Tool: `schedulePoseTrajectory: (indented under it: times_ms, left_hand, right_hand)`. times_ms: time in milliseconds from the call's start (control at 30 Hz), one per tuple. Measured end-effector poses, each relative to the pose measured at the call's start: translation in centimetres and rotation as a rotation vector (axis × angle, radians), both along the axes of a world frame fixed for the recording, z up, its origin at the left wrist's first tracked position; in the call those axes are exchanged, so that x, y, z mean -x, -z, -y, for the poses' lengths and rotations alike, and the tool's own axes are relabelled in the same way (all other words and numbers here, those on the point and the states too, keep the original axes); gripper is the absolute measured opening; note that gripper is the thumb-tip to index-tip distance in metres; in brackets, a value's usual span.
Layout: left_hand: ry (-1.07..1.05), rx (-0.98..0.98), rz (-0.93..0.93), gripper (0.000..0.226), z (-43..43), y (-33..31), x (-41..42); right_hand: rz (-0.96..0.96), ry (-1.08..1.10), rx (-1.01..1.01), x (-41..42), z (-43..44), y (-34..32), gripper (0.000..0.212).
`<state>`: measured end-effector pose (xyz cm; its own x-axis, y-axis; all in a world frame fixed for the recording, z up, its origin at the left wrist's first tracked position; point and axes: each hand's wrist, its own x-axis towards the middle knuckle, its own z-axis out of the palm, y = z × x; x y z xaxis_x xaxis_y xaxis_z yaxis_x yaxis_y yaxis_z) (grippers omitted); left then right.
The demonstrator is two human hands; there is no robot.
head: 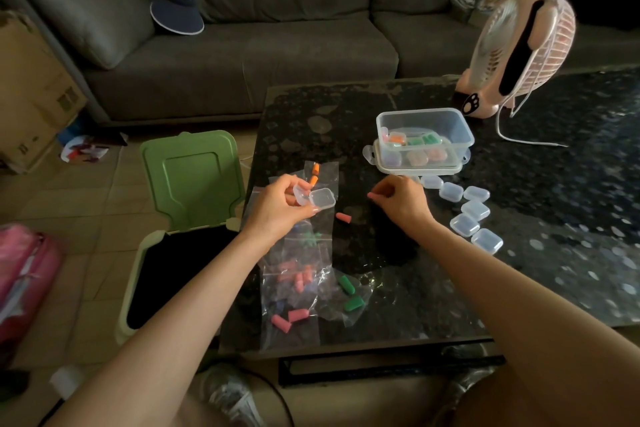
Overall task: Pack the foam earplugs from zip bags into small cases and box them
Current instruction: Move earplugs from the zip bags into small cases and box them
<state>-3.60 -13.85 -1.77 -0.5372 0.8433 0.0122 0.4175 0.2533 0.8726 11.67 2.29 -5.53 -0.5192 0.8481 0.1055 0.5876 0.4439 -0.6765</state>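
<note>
My left hand [280, 206] holds an open small clear case [320, 199] over the dark table, its lid tipped up to the left. To the right, my right hand [401, 199] pinches a pink earplug [372, 196] at its fingertips. Another pink earplug [343, 217] lies loose on the table between the hands. Zip bags [294, 282] with pink, orange, blue and green earplugs lie near the front left edge. A clear box [424, 130] at the back holds several filled cases. Several empty closed cases [467, 213] lie to its right front.
A pink desk fan [519, 45] with a white cable stands at the table's back right. An open green-lidded bin [188, 184] sits on the floor left of the table. A grey sofa with a visor cap, a cardboard carton and a pink bag are around.
</note>
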Motion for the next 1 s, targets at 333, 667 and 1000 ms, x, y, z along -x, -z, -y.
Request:
schedulePoseTrajectory:
  times_ms: [333,667,1000]
  left_hand:
    - [0.024,0.067,-0.106,0.039,-0.9,0.4,-0.5]
    - [0.057,0.058,-0.112,0.044,-0.3,0.0,-0.6]
    - [-0.002,0.062,-0.179,0.038,-0.3,0.2,0.0]
  right_hand:
    - [-0.035,-0.306,-0.182,2.9,5.4,-3.3,0.016]
    - [0.102,-0.329,-0.189,2.5,5.4,-3.3,0.021]
    - [0.229,-0.225,-0.01,1.8,3.3,-1.4,0.032]
